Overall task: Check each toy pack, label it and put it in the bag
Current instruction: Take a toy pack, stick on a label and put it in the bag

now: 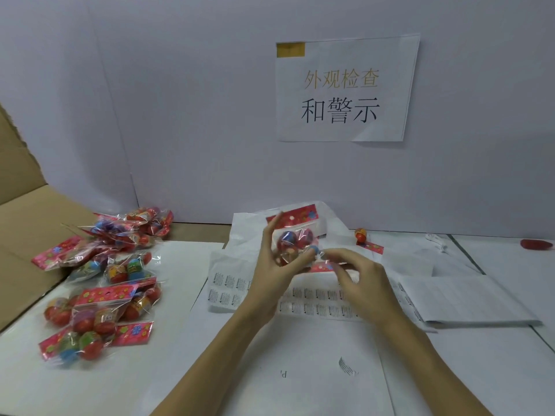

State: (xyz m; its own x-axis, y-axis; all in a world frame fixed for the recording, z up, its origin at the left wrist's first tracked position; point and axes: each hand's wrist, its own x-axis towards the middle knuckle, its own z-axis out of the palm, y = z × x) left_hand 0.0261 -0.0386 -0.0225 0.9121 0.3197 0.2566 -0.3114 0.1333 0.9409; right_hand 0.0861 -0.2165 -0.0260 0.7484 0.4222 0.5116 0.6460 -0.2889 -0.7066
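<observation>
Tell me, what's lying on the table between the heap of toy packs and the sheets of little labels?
In the head view, only bare white table separates the heap of toy packs from the label sheets.

I have both forearms reaching forward, bare, and meeting in the middle. My left hand (276,259) is raised with palm turned inward, fingers (271,232) curled and holding. My right hand (357,271) is lower, back upward, its fingertips pinching close beside the left.
</observation>
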